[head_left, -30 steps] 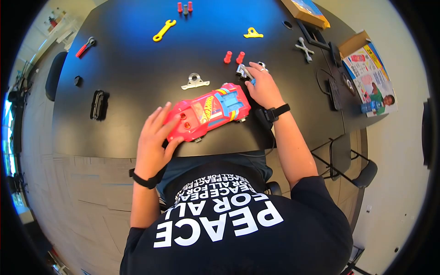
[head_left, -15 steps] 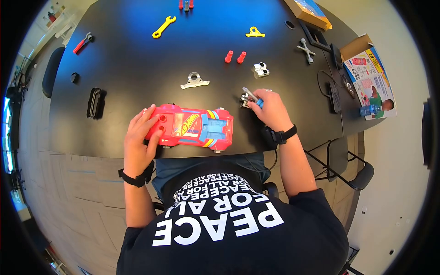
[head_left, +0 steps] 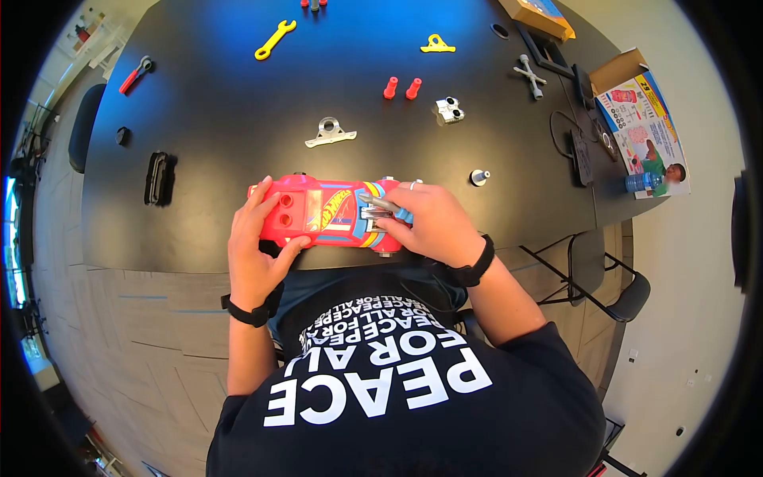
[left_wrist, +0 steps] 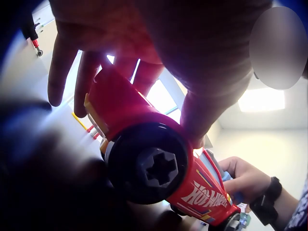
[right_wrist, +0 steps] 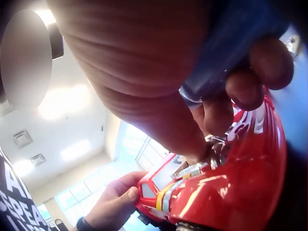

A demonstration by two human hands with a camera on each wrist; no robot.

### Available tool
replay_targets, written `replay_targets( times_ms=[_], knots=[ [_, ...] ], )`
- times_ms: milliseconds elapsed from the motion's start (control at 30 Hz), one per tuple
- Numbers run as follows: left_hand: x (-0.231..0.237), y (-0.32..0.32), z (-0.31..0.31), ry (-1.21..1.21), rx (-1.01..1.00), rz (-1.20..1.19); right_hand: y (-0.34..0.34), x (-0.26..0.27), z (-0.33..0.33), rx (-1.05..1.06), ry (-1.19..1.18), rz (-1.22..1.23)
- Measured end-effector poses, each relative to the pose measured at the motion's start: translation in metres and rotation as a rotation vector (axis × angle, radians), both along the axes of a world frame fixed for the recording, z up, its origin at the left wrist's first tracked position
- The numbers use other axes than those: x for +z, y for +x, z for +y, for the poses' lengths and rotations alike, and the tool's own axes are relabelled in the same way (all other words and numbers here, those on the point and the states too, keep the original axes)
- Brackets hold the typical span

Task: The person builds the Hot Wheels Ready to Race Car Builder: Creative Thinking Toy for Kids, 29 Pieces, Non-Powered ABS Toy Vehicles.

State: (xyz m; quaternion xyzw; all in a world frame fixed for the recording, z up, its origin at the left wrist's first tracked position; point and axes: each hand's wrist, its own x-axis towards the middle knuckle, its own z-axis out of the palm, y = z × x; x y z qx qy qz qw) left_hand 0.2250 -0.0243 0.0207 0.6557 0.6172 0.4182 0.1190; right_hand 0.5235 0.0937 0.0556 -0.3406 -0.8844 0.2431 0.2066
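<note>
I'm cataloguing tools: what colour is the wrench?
The wrench is yellow, clearest in the head view.

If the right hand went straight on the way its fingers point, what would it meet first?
Most likely the red toy car, near its back. The silver piece the right hand holds may be touching it; depth is unclear.

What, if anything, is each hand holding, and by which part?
Left hand: red toy car, by the end with two round holes. Right hand: blue-handled tool, by its handle, plus a silver part at the fingertips; exact spot hidden.
</note>
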Motion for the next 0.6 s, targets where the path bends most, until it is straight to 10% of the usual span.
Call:
replay_targets(
  times_ms=[333, 600],
  knots=[
    [-0.004, 0.005, -0.002, 0.002, 0.041, -0.017, 0.006, 0.003, 0.039, -0.132, 0.087, 0.191],
    [-0.003, 0.012, -0.004, -0.029, 0.079, -0.054, 0.024, -0.046, 0.118, -0.565, 0.263, -0.248]
  ],
)
